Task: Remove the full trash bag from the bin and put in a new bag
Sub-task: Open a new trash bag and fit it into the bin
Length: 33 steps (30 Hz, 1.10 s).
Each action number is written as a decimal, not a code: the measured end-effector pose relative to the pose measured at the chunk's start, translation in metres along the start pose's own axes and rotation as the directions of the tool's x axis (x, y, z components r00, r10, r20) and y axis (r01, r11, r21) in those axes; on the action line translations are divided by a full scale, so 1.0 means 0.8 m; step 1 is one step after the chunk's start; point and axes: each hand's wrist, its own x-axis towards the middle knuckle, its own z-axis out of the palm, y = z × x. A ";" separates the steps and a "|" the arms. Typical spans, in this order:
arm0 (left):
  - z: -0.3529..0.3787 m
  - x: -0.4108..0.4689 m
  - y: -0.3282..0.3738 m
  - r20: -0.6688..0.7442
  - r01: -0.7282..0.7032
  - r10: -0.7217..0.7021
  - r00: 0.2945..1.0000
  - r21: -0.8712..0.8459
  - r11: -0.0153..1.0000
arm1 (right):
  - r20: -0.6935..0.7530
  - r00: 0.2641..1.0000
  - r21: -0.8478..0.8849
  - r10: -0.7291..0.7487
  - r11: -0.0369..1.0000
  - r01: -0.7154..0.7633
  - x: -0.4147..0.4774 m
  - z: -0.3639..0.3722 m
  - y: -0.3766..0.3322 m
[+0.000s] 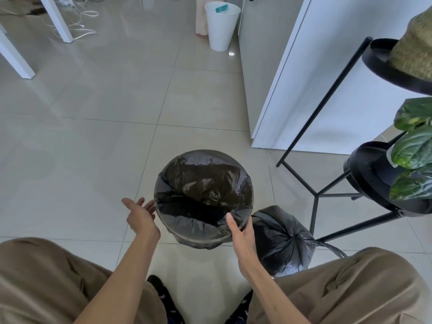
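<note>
A round bin (187, 240) stands on the tiled floor in front of me. A new black bag (203, 183) lines it, its edge folded over the rim. My right hand (240, 232) pinches the bag's edge at the near right of the rim, thumb on top. My left hand (140, 215) hovers just left of the rim, palm up, fingers spread, holding nothing. The full trash bag (280, 239), black and tied at the top, sits on the floor right beside the bin, to its right.
A black metal plant stand (327, 190) with leafy plants (411, 148) stands at the right. Behind it is a white cabinet (304, 78). A white waste bin (221, 26) stands at the back. White table legs (58, 19) and cables lie at the back left.
</note>
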 end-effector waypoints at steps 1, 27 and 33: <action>-0.008 -0.002 -0.003 0.020 -0.012 0.012 1.000 -0.001 1.000 | -0.006 1.000 -0.015 -0.004 1.000 0.004 -0.010 0.006 0.002; 0.012 0.024 0.023 0.430 0.182 -0.144 0.891 -0.047 0.982 | 0.085 0.994 -0.152 0.069 0.987 -0.055 0.084 -0.005 -0.042; 0.011 0.038 0.045 0.165 -0.063 0.049 0.985 0.081 0.995 | -0.109 0.967 -0.432 -0.230 0.887 0.163 0.107 0.003 -0.088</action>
